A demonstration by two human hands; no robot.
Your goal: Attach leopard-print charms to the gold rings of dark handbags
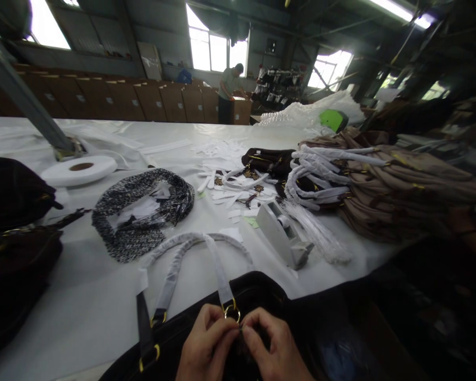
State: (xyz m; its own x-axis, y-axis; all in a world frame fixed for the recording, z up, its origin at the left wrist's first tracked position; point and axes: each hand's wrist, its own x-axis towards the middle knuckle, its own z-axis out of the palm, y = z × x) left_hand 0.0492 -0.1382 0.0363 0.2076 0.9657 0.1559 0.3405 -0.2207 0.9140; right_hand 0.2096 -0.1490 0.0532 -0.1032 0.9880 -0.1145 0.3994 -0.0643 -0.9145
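Observation:
A black handbag (262,301) lies at the table's near edge, its two handles (174,264) wrapped in white paper and stretched away from me. My left hand (204,344) and my right hand (273,346) are side by side on the bag's top edge. Both pinch at the spot just below a gold ring (232,312) where one handle joins the bag. Fingers of both hands are curled tight; what lies between the fingertips is too small to make out.
A grey tape dispenser (283,233) stands just beyond the bag. A black-and-white patterned piece (143,211), a white tape roll (79,170), paper scraps (230,198) and brown bags with wrapped handles (381,185) cover the white table (83,296). Dark bags (16,233) lie left. A person (228,92) stands far back.

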